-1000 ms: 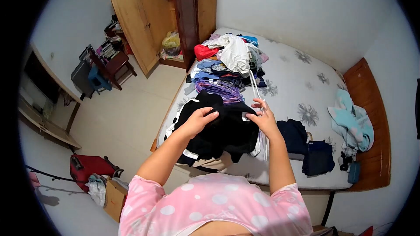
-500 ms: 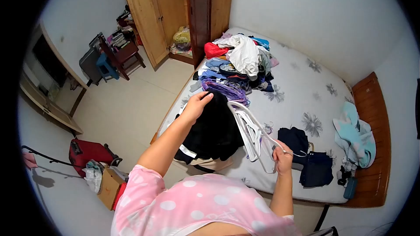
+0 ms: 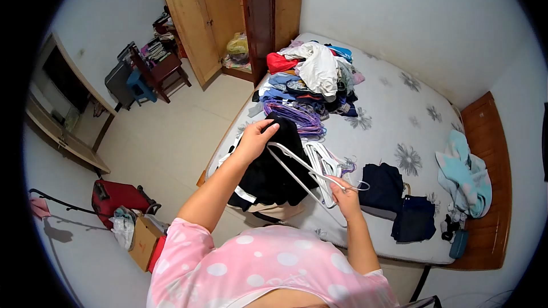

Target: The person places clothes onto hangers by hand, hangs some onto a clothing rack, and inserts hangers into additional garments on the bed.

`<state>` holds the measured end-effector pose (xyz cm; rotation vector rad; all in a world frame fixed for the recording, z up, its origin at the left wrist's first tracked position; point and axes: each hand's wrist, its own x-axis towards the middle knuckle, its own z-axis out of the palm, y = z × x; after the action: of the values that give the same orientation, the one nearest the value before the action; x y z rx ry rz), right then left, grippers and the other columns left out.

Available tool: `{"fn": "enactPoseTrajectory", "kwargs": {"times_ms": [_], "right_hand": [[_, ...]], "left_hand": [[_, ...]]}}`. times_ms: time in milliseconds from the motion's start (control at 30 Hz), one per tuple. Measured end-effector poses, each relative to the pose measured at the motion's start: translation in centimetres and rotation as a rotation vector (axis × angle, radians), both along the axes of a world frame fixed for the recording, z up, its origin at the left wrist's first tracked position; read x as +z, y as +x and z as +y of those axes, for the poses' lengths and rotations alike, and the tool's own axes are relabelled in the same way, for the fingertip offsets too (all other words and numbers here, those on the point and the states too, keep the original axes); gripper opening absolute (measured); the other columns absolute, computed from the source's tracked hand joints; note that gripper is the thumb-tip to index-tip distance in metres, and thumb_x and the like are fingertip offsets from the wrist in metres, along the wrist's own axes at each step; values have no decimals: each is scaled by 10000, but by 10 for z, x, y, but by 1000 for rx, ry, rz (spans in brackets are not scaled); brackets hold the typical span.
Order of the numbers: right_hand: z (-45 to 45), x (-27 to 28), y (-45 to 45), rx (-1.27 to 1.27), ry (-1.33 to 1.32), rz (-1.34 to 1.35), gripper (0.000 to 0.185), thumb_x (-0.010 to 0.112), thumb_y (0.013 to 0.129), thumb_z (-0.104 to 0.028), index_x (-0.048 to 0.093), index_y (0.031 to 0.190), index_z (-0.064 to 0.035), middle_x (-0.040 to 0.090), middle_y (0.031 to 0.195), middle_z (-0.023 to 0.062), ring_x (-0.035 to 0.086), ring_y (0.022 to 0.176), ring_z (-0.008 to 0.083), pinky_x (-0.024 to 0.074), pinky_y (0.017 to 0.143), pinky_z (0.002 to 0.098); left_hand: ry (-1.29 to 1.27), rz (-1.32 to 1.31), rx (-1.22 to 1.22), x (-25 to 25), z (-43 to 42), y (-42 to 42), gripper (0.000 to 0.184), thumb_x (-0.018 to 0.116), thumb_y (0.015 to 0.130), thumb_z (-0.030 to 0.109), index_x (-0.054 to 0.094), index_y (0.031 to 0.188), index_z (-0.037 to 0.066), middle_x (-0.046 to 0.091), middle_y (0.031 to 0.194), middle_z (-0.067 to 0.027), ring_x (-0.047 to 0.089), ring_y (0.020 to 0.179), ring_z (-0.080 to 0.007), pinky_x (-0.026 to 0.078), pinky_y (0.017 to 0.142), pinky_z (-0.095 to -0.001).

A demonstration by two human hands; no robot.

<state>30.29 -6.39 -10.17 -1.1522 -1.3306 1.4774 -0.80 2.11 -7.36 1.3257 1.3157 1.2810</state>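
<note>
My left hand (image 3: 255,141) pinches the upper edge of a black garment (image 3: 268,174), which hangs down in front of me. In my right hand (image 3: 346,199) is a white clothes hanger (image 3: 302,185), gripped near its hook. One end of that hanger reaches the black garment just below my left fingers; whether it is inside the cloth I cannot tell. Behind it, several white hangers (image 3: 323,162) lie on the bed beside a bunch of purple hangers (image 3: 294,120). Pale cloth (image 3: 279,212) shows under the black garment.
A heap of clothes (image 3: 314,74) covers the bed's far end, beside an open wardrobe (image 3: 228,34). Folded dark trousers (image 3: 414,219) lie on the mattress (image 3: 388,120) to my right, with a light blue cloth (image 3: 465,165) by the headboard. A red suitcase (image 3: 117,197) stands on the left.
My right hand has moved left and slightly up, bringing the white hanger's end to the black garment. My left hand has stayed almost in place.
</note>
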Motion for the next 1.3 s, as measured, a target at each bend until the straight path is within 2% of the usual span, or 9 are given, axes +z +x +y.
{"fn": "enactPoseTrajectory", "kwargs": {"times_ms": [233,433,533,600,667,833,933,1167,1300], "right_hand": [[17,-16,-37,-187,191,-152,257,586,919,-156,644,1153,-67,509,659,-40,432,557,49,360,496,222],[23,-19,-36,-336,158,58,248,585,932,-141,611,1113,26,522,666,-23,435,550,42,353,491,208],[23,-18,-29,-381,122,124,263,602,924,-145,605,1119,31,521,663,-20,437,549,43,352,492,205],[19,-22,-22,-360,143,117,271,609,921,-149,604,1124,30,521,663,-19,433,546,41,348,491,204],[16,-22,-18,-314,178,86,263,618,917,-151,614,1116,21,530,682,-14,431,548,45,352,494,210],[11,-13,-10,-218,264,-92,237,631,907,-149,636,1095,-5,545,715,0,454,559,54,369,511,221],[7,6,-5,-207,312,-161,183,638,890,-127,658,1018,1,586,703,25,485,565,84,429,555,244],[27,23,11,-257,706,-332,127,634,865,-138,616,833,-17,541,1045,128,545,944,271,445,810,359],[38,34,8,-212,795,-379,194,575,910,-188,606,832,-13,544,1041,147,541,944,291,431,824,369]], "left_hand": [[491,730,-207,61,-45,54,246,673,827,200,676,1042,81,642,806,-128,637,753,-300,508,663,-380],[380,924,-709,55,-84,74,694,665,828,230,337,1440,215,600,953,-129,610,811,-313,493,747,-400],[216,755,-742,68,-75,51,386,648,833,158,603,1215,142,644,989,-135,628,876,-339,500,776,-400],[696,665,-301,95,-58,41,225,683,757,22,668,975,74,646,1010,-119,618,943,-326,500,806,-400],[734,663,65,100,-47,27,284,683,754,1,657,1022,90,613,1119,-90,572,1053,-297,465,883,-401],[1045,1183,-181,93,-9,44,227,684,806,261,646,975,114,621,993,-68,595,949,-273,481,818,-380],[639,1217,-498,59,1,33,234,661,814,324,626,900,109,595,843,-50,602,843,-251,491,731,-378],[831,1123,-473,65,-2,63,227,670,795,291,558,797,93,553,774,-44,591,746,-244,484,630,-366],[797,1071,-535,57,-10,86,235,669,786,279,531,794,90,560,774,-63,598,749,-260,486,640,-376]]}}
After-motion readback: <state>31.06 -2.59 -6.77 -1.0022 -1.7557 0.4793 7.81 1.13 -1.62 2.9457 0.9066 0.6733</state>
